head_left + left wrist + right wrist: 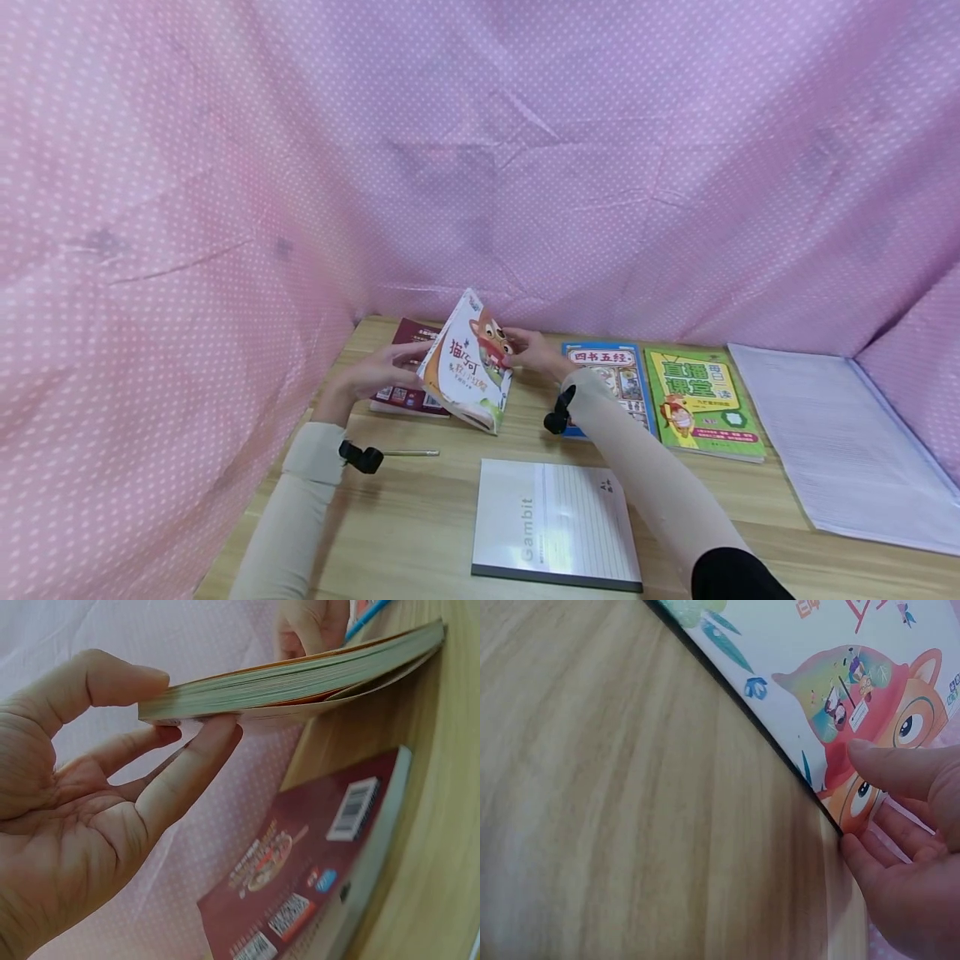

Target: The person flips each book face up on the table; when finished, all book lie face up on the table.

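A white picture-covered book with a cartoon fox on its front is held tilted above the table between both hands. My left hand pinches its left edge, thumb on one cover and fingers under the other, as the left wrist view shows at the page block. On the opposite edge, my right hand grips it, the thumb lying on the fox picture. Behind and below the left hand lies a dark red book, back cover up with barcodes, partly hidden by the white book.
A pencil lies near the left wrist. In front is a Gambit notebook. To the right lie a blue-bordered book, a green book and a white sheet-like pad. Pink dotted cloth hangs behind the table.
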`<state>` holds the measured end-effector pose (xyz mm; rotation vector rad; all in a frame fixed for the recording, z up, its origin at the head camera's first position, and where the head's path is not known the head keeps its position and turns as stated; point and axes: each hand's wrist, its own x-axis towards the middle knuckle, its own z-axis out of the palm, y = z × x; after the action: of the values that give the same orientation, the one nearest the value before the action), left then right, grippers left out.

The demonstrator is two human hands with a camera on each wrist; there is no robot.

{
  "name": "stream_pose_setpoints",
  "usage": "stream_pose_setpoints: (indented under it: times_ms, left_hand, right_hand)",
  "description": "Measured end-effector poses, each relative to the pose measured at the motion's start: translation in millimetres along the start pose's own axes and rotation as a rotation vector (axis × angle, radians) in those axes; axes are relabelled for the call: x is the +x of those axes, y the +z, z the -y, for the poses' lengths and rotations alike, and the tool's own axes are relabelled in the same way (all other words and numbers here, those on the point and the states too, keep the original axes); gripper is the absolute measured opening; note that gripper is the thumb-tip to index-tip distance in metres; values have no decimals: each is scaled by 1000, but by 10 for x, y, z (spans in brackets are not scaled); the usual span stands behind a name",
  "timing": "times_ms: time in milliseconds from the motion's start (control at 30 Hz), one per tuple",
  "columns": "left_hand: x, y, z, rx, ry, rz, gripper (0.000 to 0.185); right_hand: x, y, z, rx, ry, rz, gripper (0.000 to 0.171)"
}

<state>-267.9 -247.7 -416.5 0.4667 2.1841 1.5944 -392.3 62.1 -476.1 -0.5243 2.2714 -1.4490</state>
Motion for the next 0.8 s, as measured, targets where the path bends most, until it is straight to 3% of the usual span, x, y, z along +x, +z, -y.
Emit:
stream_pose_setpoints:
  times_ms: [200,367,800]
  left_hand:
    - [-51,-19,86,-7,-44,-4,85]
    - [-58,6,107,-28,-38,5,87]
    - [76,144,189,-56,-31,40,85]
  right_hand:
    - [19,10,-26,-14,-13,1,74]
    - [12,-13,-45,-36,-5,0,78]
    - [-138,-212,-105,-89,-34,42,77]
